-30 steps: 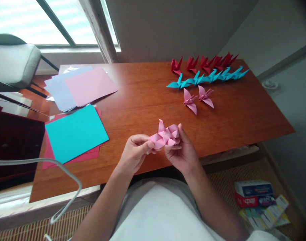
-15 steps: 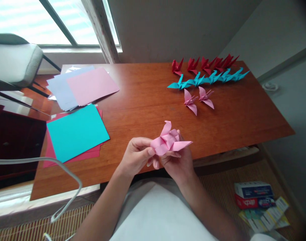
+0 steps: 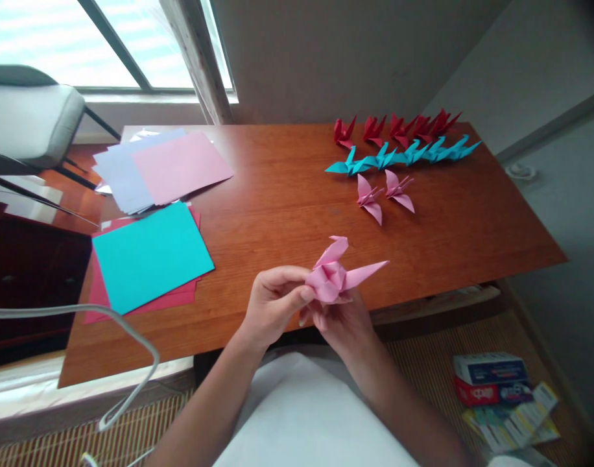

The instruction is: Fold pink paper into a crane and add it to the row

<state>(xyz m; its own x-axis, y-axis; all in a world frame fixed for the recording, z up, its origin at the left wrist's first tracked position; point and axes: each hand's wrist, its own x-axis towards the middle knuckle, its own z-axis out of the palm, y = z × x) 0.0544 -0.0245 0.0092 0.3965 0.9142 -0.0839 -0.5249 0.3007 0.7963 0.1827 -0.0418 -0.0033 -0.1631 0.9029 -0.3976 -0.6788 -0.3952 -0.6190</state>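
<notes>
A pink paper crane (image 3: 330,277) is held up above the front edge of the table. My left hand (image 3: 273,303) pinches its left side between thumb and forefinger. Below and behind the crane, my right hand (image 3: 346,324) has its fingers curled against the underside, partly hidden by the paper. The crane's bent head points up, and one long tip sticks out to the right. Beyond my hands, two finished pink cranes (image 3: 369,200) stand on the table, in front of a row of blue cranes (image 3: 384,155) and a row of red cranes (image 3: 373,131).
On the wooden table (image 3: 272,194), pink paper (image 3: 183,165) tops a pale stack at the back left. A turquoise sheet (image 3: 154,256) lies over red sheets (image 3: 100,292) nearer me. A white cable (image 3: 141,340) loops at the left; boxes (image 3: 491,371) sit on the floor at right.
The pink crane has been turned in my hands and shifted slightly right. Its right tip now points higher. My right fingers have moved lower behind it.
</notes>
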